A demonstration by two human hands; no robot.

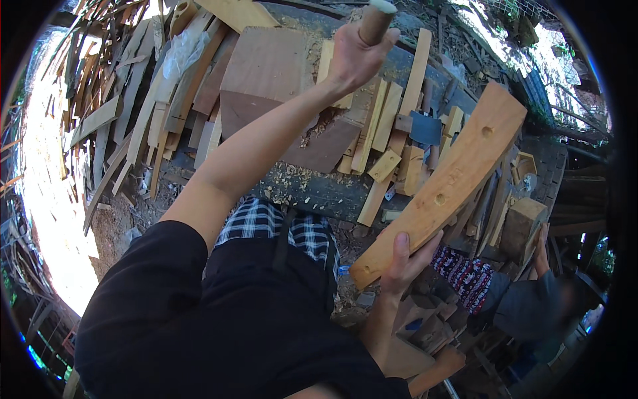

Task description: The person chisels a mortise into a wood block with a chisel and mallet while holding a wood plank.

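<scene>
Shavings (284,178) on bench (337,193); left grip (357,54) closed round wooden cylinder (377,24), perhaps handle, arm (262,146) outstretched; right grip (403,267) holding curved plank (458,174).

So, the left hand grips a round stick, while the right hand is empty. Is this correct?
Not fully: the right hand is not empty; the head view shows it holding a long wooden board. The left hand does grip a round stick.

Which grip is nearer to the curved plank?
Right. The right grip holds the plank near its lower end; the left grip, around a wooden rod, is apart from it, up and to the left.
</scene>
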